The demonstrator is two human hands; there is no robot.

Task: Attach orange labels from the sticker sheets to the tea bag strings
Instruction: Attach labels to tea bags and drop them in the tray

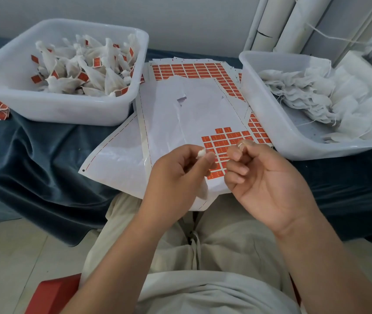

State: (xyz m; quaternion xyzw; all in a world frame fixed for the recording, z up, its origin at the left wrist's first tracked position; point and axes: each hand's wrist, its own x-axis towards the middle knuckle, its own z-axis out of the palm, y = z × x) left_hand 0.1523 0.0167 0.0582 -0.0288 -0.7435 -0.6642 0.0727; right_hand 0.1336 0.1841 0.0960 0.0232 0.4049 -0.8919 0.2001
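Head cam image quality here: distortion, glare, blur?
Head view: wide-angle bowing curves the left bin rim and tilts the right bin; light soft, no hard shadows; slight sheen on the sticker sheet edge; left hand and right hand sharp; the string off the tea bag barely resolved; top-right corner blurred.

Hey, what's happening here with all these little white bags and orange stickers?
A seated person is labelling tea bags. The left hand pinches a tea bag near its top, and the right hand pinches the end of its string, stretched over a sticker sheet with orange labels left. No label shows on this string yet. The left bin holds labelled tea bags; the right bin holds plain tea bags.
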